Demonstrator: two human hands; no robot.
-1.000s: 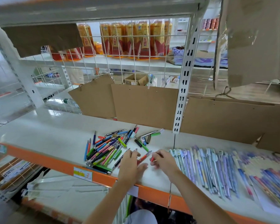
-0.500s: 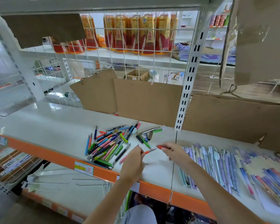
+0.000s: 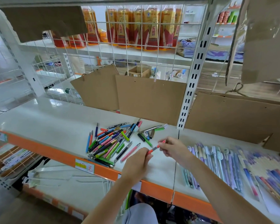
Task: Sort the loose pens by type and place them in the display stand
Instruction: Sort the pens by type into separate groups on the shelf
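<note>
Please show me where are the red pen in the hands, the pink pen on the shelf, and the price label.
red pen (image 3: 155, 148): head view, middle of barrel.
pink pen (image 3: 129, 152): head view, mid barrel.
price label (image 3: 84, 166): head view, its centre.

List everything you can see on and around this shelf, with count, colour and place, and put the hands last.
red pen: one, red with a silver middle, held between both hands above the shelf
loose pens: many, mixed colours, piled on the white shelf
packaged pens: many, lilac and blue, in rows on the right
cardboard sheets: several, brown, leaning at the back
bottles: several, orange-red, behind the wire grid
left hand: pinches the pen's lower end
right hand: pinches its upper end
</note>
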